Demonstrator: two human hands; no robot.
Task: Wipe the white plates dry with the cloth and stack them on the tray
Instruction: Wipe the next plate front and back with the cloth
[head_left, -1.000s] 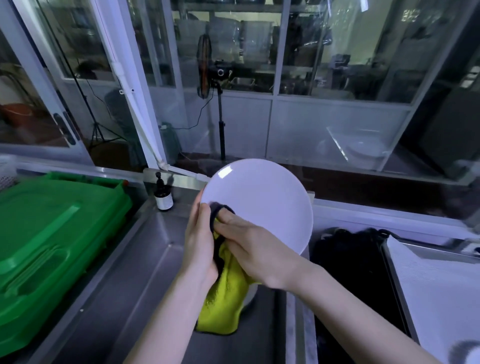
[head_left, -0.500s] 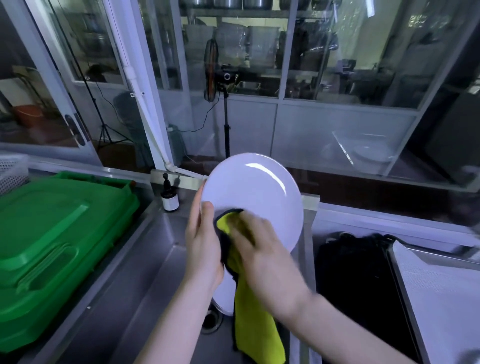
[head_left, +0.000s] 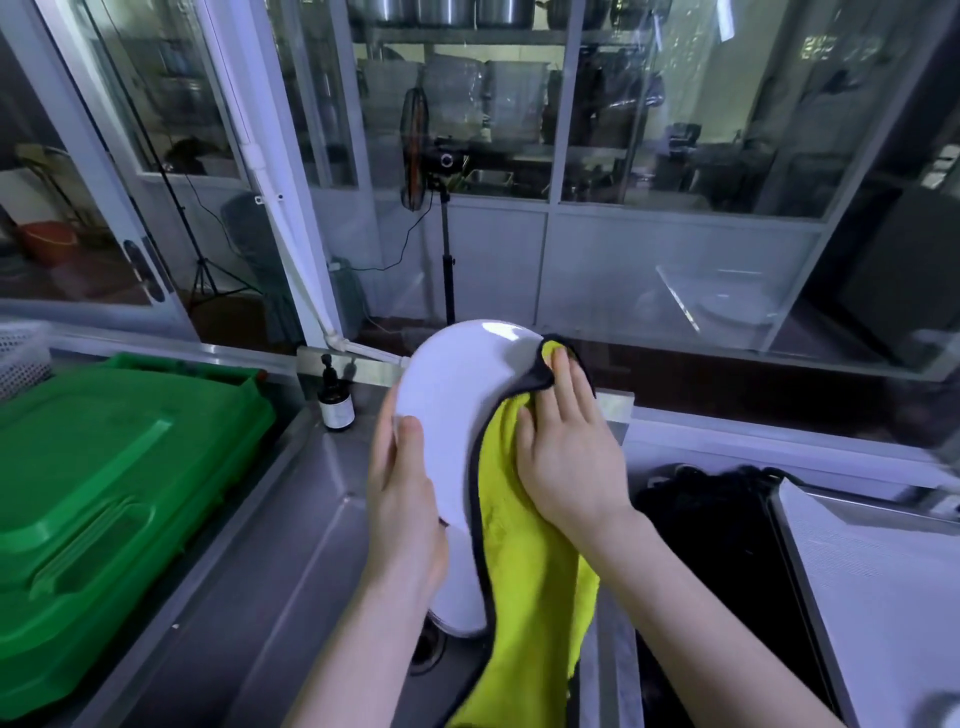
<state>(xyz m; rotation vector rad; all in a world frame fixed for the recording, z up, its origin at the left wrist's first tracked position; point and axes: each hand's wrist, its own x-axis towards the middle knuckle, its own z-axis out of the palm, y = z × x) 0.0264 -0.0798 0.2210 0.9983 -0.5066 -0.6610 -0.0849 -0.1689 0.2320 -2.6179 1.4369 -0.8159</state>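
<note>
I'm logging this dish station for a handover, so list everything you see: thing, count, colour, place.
plate: 1, white, held upright over the sink; a white shape below it may be another
cloth: 1, yellow with dark edging, draped over the plate's right rim
sink: 1, steel, centre
bin lid: 1, green, left
bottle: 1, dark with pale label, behind the sink
mesh basket: 1, white, far left edge
dark bundle: 1, black, right of the sink
tray: 1, pale, far right
fan: 1, dark, on a stand behind the glass
left hand: grips the plate's left rim
right hand: presses the cloth against the plate, fingers straight
</note>
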